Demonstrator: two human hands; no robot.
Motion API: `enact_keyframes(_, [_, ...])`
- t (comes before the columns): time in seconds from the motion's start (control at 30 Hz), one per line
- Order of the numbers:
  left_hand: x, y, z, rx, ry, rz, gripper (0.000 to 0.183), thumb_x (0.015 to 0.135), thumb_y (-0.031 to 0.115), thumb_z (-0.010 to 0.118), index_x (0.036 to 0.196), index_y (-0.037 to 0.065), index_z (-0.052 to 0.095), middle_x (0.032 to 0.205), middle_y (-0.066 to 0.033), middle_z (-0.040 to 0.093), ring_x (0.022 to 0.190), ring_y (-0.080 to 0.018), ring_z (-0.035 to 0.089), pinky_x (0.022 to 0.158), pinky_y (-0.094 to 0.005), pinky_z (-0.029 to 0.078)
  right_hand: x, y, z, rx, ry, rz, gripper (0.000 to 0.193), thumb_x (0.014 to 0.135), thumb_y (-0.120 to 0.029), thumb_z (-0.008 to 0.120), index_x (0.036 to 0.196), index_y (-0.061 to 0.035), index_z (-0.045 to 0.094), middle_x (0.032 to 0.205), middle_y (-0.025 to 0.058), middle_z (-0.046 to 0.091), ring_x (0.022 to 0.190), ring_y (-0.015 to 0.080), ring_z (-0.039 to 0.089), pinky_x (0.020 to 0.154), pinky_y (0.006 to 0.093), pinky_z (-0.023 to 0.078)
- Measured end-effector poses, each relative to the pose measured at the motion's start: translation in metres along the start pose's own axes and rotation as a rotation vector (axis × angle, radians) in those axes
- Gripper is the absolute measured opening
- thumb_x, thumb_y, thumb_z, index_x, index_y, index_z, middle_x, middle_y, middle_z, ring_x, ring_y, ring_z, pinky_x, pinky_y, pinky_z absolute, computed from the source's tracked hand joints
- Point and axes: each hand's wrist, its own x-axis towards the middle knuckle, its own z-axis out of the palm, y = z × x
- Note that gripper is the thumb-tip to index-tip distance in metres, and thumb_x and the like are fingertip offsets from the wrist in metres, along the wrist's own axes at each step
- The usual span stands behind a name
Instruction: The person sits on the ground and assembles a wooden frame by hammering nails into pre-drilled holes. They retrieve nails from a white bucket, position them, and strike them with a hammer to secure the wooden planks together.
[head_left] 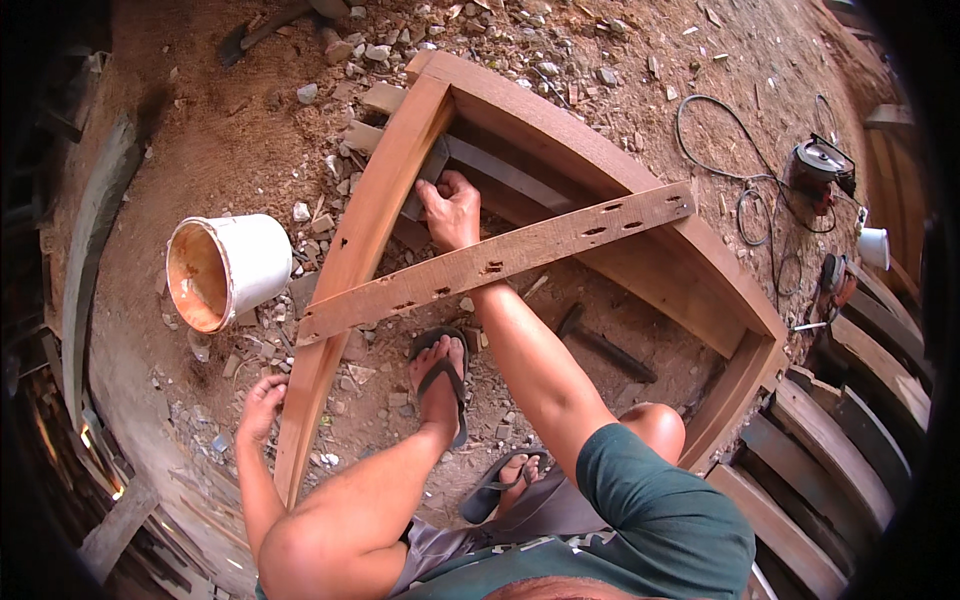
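A reddish-brown wooden frame lies on the ground around my feet. A flat wooden strip with several dark slots lies diagonally across it. My right arm reaches under this strip. Inside the far left corner, my right hand has its fingers closed on a dark grey flat piece against the inner side of the left beam; the hand hides part of it. Beside the outer side of that beam, my left hand is loosely curled, fingers apart, with nothing visible in it. Inside the frame lies a hammer.
A white bucket, stained orange inside, lies tipped at the left. A circular saw with a black cable and another power tool are at the right. Stacked planks fill the lower right. Stones and wood chips litter the ground.
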Motion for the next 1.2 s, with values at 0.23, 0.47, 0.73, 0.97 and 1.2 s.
enact_keyframes(0.23, [0.040,-0.077,-0.025,0.107,0.110,-0.198,0.029,0.106,0.023,0.056,0.122,0.003,0.068,0.112,-0.0105,0.074,0.102,-0.0215,0.069,0.091,-0.0376,0.053,0.020,-0.016,-0.004,0.107,-0.029,0.081,0.032,0.093,-0.021,0.074,0.108,0.0068,0.067,0.080,0.0048,0.068,0.067,0.0105,0.062,0.052,0.0283,0.052])
enact_keyframes(0.47, [0.025,-0.075,-0.034,0.305,0.117,-0.220,0.032,0.107,0.025,0.053,0.123,0.003,0.069,0.113,-0.0128,0.074,0.105,-0.0248,0.068,0.095,-0.0399,0.051,0.036,-0.023,-0.014,-0.058,-0.019,-0.012,0.024,0.092,-0.018,0.073,0.090,0.0040,0.065,0.072,0.0025,0.062,0.058,0.0096,0.056,0.048,0.0291,0.046])
enact_keyframes(0.73, [0.009,-0.042,0.197,0.991,0.211,0.397,0.036,0.109,0.028,0.049,0.124,0.002,0.069,0.115,-0.0155,0.073,0.108,-0.0285,0.066,0.098,-0.0426,0.048,0.032,-0.027,-0.010,-0.013,-0.002,-0.041,0.022,0.092,-0.016,0.072,0.088,0.0040,0.065,0.067,0.0001,0.058,0.055,0.0089,0.053,0.047,0.0292,0.042])
enact_keyframes(0.97, [0.005,-0.013,0.353,0.996,0.281,0.543,0.046,0.111,0.033,0.040,0.126,0.000,0.068,0.121,-0.0206,0.071,0.116,-0.0357,0.061,0.106,-0.0474,0.040,0.026,-0.023,-0.008,0.019,-0.011,-0.016,0.023,0.093,-0.017,0.072,0.092,0.0059,0.066,0.068,0.0002,0.059,0.054,0.0086,0.053,0.047,0.0284,0.044])
enact_keyframes(1.2, [0.001,-0.012,0.352,0.991,0.276,0.513,0.052,0.112,0.035,0.035,0.129,-0.002,0.067,0.126,-0.0195,0.069,0.121,-0.0365,0.059,0.109,-0.0472,0.037,0.033,-0.022,-0.004,0.041,0.013,-0.038,0.026,0.090,-0.019,0.072,0.084,0.0053,0.065,0.063,0.0017,0.056,0.055,0.0105,0.051,0.048,0.0336,0.040])
